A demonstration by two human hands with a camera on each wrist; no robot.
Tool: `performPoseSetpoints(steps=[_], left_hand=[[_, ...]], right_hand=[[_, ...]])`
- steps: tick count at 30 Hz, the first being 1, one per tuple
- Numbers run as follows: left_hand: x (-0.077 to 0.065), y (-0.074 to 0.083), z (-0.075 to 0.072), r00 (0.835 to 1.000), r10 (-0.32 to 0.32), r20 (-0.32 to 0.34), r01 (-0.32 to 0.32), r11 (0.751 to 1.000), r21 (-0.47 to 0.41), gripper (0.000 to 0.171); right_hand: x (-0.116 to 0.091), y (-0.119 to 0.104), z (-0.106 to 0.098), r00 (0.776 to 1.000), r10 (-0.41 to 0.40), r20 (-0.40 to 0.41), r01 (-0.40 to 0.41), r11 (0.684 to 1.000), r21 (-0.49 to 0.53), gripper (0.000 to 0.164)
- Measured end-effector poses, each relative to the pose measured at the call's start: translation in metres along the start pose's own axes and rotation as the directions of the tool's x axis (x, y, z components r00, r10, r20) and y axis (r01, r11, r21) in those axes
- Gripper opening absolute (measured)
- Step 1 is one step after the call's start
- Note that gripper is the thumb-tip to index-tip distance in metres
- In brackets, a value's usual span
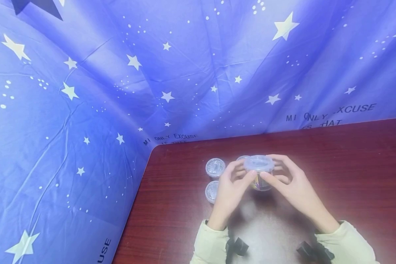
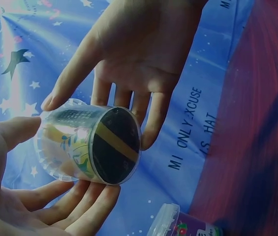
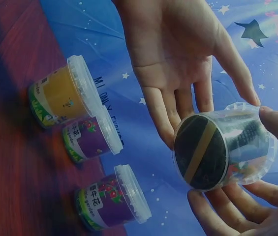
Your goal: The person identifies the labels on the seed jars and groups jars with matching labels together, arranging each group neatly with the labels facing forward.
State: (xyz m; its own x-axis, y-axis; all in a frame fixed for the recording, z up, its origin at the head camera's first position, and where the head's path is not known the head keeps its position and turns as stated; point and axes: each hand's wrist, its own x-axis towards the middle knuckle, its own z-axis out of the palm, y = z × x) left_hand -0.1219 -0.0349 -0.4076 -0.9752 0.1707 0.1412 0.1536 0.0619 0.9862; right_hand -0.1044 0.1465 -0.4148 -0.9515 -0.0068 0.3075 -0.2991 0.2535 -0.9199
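Note:
Between both hands, above the table, is a clear lidded plastic tub [image 1: 262, 183] with a printed label. Its base [image 2: 119, 147] faces the left wrist camera, showing dark contents crossed by a tan band. My left hand [image 1: 232, 189] holds the tub's left side, thumb in front and fingers behind. Opposite it, my right hand [image 1: 295, 187] grips the other side in the same way, the two thumbs close together. The translucent lid [image 1: 259, 163] sits on top. Close to the left hand stand similar tubs: a yellow tub [image 3: 64, 96] and two purple ones, a middle tub [image 3: 92, 139] and a lower tub [image 3: 110, 199].
The tubs stand on a dark red wooden table [image 1: 171, 212]; one tub [image 1: 242, 158] is partly hidden behind the held one. Blue star-printed cloth [image 1: 198, 73] hangs along the table's back and left edges. Black wrist mounts [image 1: 241, 246] sit by the pale sleeves [image 1: 211, 242].

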Motion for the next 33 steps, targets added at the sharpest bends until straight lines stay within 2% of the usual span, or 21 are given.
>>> performPoseSetpoints(steps=[6,14,22,28,33], left_hand=[[-0.0005,0.001,-0.0036,1.0,0.0,0.02,0.0,0.999,-0.035,0.042],[-0.0006,0.0029,-0.0055,0.998,0.018,0.053,-0.016,0.999,-0.039,0.039],[-0.0007,0.0029,-0.0069,0.995,0.007,0.103,-0.003,0.999,-0.045,0.038],[0.0004,0.0018,-0.0073,0.993,0.013,0.115,-0.008,0.999,-0.046,0.037],[-0.0003,0.0026,-0.0068,0.996,0.005,0.094,0.0,0.999,-0.045,0.037]], right_hand=[[0.0003,-0.0009,-0.0031,1.0,-0.01,0.015,0.01,0.998,-0.058,0.04],[0.0003,-0.0018,-0.0053,0.998,-0.008,0.055,0.01,0.999,-0.038,0.043],[0.0002,-0.0008,-0.0055,0.992,-0.017,0.127,0.019,1.0,-0.011,0.046],[-0.0003,-0.0014,-0.0041,0.996,-0.023,0.09,0.023,1.0,-0.001,0.047],[-0.0011,-0.0029,-0.0026,0.999,-0.004,0.043,0.003,1.0,0.008,0.047]])
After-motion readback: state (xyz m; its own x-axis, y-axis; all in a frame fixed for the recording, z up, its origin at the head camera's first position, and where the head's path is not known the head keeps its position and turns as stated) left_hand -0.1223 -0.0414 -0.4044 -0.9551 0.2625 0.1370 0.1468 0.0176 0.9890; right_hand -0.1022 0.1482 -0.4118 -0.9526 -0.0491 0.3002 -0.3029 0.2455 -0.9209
